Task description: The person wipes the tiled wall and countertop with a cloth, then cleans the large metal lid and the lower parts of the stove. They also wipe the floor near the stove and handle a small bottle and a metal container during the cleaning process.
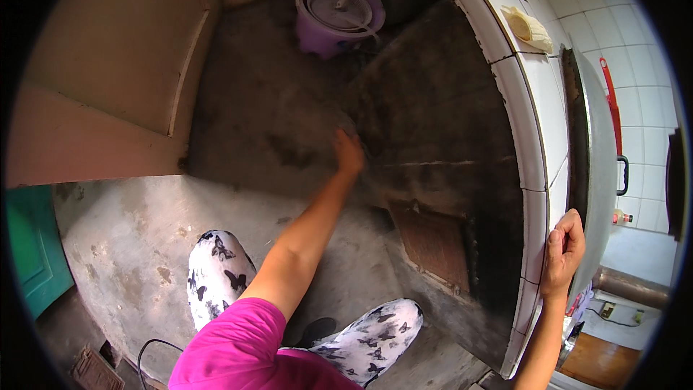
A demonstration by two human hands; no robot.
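Note:
My left hand [349, 152] reaches down to the dark floor beside the base of a tiled stove [511, 94]. Its fingers are bent around a small dark grey thing [348, 125], too dim to name. On the white-tiled edge of the stove top rests my right hand [564, 253], curled into a loose fist with the thumb against the fingers and nothing visible in it. Right beside that hand is a large round grey metal lid or pan [596, 173] on the stove.
A purple bucket [323, 40] with a basin and a white-handled brush stands at the far end. A pale loofah-like roll [529, 29] and a red-handled utensil [611, 101] lie around the stove top. A brown panel [433, 245] covers an opening low in its front. Cabinets [108, 50] flank the left.

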